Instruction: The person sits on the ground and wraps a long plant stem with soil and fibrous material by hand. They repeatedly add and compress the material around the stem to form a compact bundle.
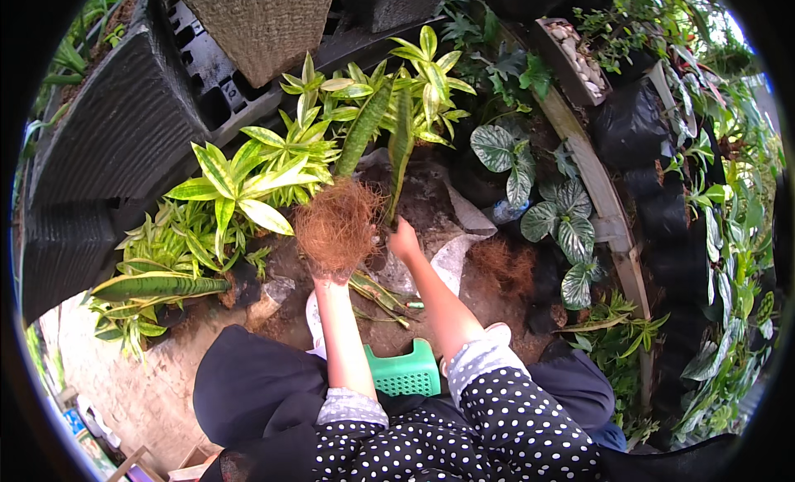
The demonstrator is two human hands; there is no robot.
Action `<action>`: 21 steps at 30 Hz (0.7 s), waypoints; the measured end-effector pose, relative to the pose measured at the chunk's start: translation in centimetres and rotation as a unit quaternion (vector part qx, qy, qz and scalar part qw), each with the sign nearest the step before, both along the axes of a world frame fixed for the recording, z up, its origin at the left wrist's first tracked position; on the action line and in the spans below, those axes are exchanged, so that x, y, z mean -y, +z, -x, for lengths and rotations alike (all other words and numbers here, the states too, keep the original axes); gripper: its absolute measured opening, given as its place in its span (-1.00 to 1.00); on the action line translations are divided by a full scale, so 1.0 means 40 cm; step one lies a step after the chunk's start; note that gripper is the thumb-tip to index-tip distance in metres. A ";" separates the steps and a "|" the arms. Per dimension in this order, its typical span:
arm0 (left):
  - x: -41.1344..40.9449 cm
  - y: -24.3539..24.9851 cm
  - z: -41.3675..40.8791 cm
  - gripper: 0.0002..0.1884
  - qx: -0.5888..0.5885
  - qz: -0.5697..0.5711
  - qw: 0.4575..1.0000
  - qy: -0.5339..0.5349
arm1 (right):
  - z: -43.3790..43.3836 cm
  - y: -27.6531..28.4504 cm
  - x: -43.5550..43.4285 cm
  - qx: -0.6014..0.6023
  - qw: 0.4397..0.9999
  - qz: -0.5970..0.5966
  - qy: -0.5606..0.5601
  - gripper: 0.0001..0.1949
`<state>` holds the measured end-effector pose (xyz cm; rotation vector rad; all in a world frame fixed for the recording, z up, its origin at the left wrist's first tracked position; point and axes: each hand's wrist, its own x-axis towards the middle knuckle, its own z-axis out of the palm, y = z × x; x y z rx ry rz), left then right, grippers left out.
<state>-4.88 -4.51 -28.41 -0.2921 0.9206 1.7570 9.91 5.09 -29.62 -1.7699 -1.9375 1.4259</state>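
A wad of brown coconut fibre (338, 227) rests in my left hand (330, 274), which it mostly covers. A broad mottled snake plant leaf (366, 128) rises from behind this wad; its lower end is hidden. My right hand (404, 240) pinches a second, narrower snake plant leaf (400, 146) near its base, just right of the fibre. Below my hands, several cut leaf strips (379, 295) lie on the soil beside a small green object (415, 305). More loose coconut fibre (503, 264) sits on the ground to the right.
A green plastic stool (404, 373) stands between my legs. Variegated yellow-green plants (236, 184) line the left and far side. Silvery-veined plants (571, 224) grow at the right, near a plastic bottle (510, 210). A pale sheet (450, 264) lies on the soil. Dark ribbed planters (118, 115) rise at left.
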 end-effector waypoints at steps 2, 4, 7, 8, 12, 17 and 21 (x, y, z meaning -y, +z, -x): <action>-0.007 0.017 -0.022 -0.40 -0.006 -0.013 1.000 -0.012 | -0.056 0.038 0.034 -0.044 0.998 -0.039 -0.035 -0.66; -0.028 0.038 -0.043 -0.40 -0.012 -0.031 0.999 -0.023 | -0.121 0.075 0.050 -0.116 0.987 -0.023 -0.105 -0.65; -0.045 0.084 -0.086 -0.39 -0.021 -0.063 0.997 -0.045 | -0.228 0.136 0.048 -0.295 0.923 0.053 -0.241 -0.71; -0.051 0.101 -0.102 -0.39 -0.025 -0.074 0.995 -0.055 | -0.275 0.166 0.038 -0.317 0.911 0.037 -0.260 -0.72; -0.063 0.169 -0.149 -0.39 -0.053 -0.119 0.988 -0.084 | -0.432 0.385 0.002 -0.366 0.869 -0.010 -0.334 -0.75; -0.062 0.268 -0.198 -0.38 -0.136 -0.206 0.961 -0.120 | -0.553 0.644 0.014 -0.439 0.821 -0.095 -0.354 -0.75; -0.041 0.327 -0.240 -0.37 -0.394 -0.264 0.862 -0.178 | -0.562 0.808 0.040 -0.443 0.831 -0.163 -0.294 -0.75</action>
